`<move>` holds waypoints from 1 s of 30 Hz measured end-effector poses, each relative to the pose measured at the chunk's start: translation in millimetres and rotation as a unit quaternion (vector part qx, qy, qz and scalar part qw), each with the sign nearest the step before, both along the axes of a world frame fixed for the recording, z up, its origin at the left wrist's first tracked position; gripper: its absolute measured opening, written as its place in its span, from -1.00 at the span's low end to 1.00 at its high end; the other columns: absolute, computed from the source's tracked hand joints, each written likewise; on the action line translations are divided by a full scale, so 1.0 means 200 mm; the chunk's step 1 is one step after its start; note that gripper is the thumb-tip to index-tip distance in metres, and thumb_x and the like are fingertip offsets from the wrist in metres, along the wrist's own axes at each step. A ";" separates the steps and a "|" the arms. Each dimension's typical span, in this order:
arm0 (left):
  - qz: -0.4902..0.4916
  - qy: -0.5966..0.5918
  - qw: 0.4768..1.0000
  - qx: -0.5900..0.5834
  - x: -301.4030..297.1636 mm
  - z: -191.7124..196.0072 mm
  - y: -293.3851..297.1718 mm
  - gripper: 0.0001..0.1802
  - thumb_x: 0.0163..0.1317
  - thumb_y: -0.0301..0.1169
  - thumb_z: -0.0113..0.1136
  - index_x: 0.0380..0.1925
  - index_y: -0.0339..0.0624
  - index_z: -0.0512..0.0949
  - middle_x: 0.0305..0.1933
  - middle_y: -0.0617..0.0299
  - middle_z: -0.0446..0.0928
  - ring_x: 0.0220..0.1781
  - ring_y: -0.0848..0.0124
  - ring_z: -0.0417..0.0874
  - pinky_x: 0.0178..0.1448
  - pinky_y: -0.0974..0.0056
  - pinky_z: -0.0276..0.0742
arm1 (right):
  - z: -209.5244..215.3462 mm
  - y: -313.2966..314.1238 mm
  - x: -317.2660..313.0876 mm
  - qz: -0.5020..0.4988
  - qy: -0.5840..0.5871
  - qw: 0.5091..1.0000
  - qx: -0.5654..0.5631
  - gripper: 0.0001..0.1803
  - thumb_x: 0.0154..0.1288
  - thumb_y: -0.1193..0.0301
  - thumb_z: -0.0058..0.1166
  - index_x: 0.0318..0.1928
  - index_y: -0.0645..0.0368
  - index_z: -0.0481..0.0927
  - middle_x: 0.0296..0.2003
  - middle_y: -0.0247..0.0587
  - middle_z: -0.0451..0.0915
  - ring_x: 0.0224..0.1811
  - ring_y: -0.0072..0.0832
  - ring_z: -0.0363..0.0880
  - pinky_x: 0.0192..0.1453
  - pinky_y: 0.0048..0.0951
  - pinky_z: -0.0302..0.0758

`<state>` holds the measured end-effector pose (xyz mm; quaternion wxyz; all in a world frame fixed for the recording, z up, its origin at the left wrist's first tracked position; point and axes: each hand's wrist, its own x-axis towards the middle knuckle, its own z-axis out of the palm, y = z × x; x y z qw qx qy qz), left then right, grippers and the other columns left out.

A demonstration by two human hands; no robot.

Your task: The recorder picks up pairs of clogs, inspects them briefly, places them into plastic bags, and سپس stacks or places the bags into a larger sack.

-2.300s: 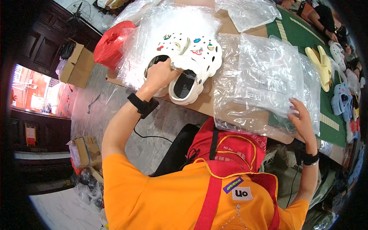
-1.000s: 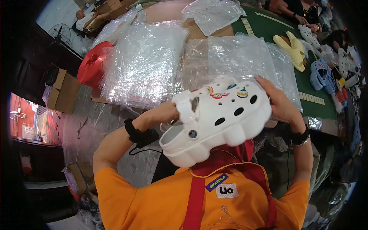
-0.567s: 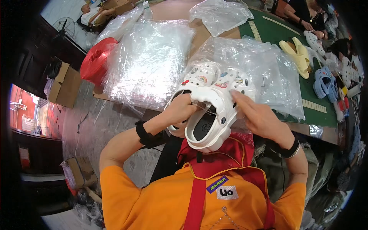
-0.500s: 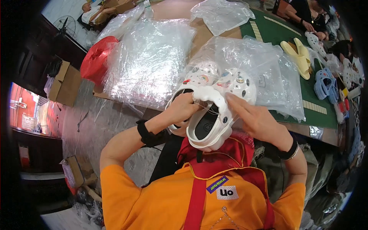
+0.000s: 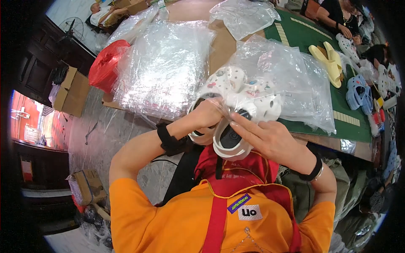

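Observation:
Two white clogs with holes and small coloured charms lie side by side at the table's near edge, the left clog (image 5: pixel 228 78) and the right clog (image 5: pixel 268 101), toes pointing away. A clear plastic bag (image 5: pixel 238 98) covers part of them, and its film gathers to a point above the right clog's opening. My left hand (image 5: pixel 206 114), over the left clog's opening, is closed on that film; its fingertips are partly hidden. My right hand (image 5: pixel 272 141) reaches across the right clog, with two digits together at the gathered film and the others bent. Dark insoles show inside both clogs.
A stack of clear plastic bags (image 5: pixel 164 67) and a red plastic roll (image 5: pixel 109 65) are on the left. More clear bags (image 5: pixel 291 80) lie behind the clogs. Yellow slides (image 5: pixel 331 65) and blue clogs (image 5: pixel 358 92) are on the green mat, with a co-worker (image 5: pixel 341 19) beyond.
My right hand has moved left from the right clog's side to the film over its opening. My left hand has shifted slightly up and right. The raised white heel strap no longer shows.

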<state>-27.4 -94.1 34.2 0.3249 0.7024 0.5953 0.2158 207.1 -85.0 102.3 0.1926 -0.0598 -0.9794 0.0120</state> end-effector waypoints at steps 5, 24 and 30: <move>-0.163 0.157 0.965 0.134 -0.02 0.00 0.06 -0.73 0.08 -0.30 0.03 -0.46 -0.32 0.55 -0.36 -0.13 0.51 -0.35 -0.08 0.54 -0.23 -0.01 0.43 | -0.05 -0.03 0.06 0.011 -0.049 0.998 0.028 -0.35 -0.04 0.47 -0.03 0.19 0.22 0.30 0.24 -0.13 0.27 -0.52 -0.55 0.38 -0.43 -0.53 0.36; 0.172 -0.188 0.965 0.063 -0.27 0.02 0.01 -0.59 0.15 -0.43 0.07 0.04 -0.22 0.38 -0.16 0.15 0.50 -0.13 0.41 0.49 -0.05 0.36 0.42 | -0.60 -0.16 0.24 -0.209 0.105 0.956 -0.179 -0.32 -0.12 0.54 0.19 0.12 0.19 0.31 0.17 0.13 0.25 -0.25 -0.30 0.51 -0.23 -0.36 0.48; 0.209 -0.315 0.918 -0.118 -0.35 -0.24 0.07 -0.48 0.23 -0.40 -0.05 0.21 -0.20 0.21 -0.03 0.07 0.45 -0.04 0.38 0.49 0.02 0.33 0.43 | -0.75 -0.25 0.17 -0.318 0.236 0.851 -0.346 -0.06 -0.17 0.49 0.27 0.26 0.16 0.05 0.29 0.13 -0.05 0.21 -0.04 0.19 0.13 -0.20 0.35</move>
